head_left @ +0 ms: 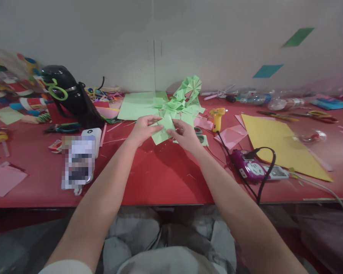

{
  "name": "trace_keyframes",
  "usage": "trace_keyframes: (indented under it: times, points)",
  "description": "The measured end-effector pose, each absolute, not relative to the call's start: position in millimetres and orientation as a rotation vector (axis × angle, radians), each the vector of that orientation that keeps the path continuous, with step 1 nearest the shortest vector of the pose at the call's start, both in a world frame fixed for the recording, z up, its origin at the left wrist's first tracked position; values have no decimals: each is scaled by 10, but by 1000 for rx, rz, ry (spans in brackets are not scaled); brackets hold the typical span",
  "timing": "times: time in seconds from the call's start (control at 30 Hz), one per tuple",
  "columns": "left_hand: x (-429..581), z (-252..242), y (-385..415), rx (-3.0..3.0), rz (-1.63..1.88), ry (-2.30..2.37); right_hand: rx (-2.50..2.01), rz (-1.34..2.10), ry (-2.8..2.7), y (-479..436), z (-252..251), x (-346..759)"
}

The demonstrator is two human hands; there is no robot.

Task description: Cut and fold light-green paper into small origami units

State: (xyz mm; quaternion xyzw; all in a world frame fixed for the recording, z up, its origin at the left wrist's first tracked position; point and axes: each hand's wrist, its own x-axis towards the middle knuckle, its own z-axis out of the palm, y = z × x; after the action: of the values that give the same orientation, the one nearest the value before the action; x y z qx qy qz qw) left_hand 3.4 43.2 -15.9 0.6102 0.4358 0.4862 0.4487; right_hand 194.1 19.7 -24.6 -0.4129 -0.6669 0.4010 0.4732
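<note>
A square of light green paper (163, 131) is held up over the red table, creased across its surface. My left hand (145, 130) pinches its left side between thumb and fingers. On its right side, my right hand (184, 134) grips the same sheet, thumb in front. Just behind my hands lie folded green paper pieces (175, 103), with a round pleated green paper shape (192, 84) leaning near the wall. Larger green sheets (134, 105) lie flat at the back. Scissors (199, 134) show partly beyond my right hand.
A yellow glue gun (217, 117) stands right of the scissors. Farther right are a purple power socket (250, 167) with cables, a yellow sheet (282, 144), pliers (317, 115) and plastic bottles (286, 102). A phone (79, 160) and a black holder (74, 97) stand left.
</note>
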Motion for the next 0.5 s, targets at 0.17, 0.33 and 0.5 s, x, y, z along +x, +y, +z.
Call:
trace_keyframes:
  times: [0.17, 0.33, 0.5]
  points:
    - [40, -147, 432, 1532, 1233, 1098, -961, 1109, -1589, 198, -211, 1951]
    - [46, -159, 440, 1502, 1239, 1088, -984, 1124, -1575, 205, -204, 1962]
    - [45, -168, 449, 1457, 1243, 1049, -1023, 1122, -1555, 198, -196, 1964]
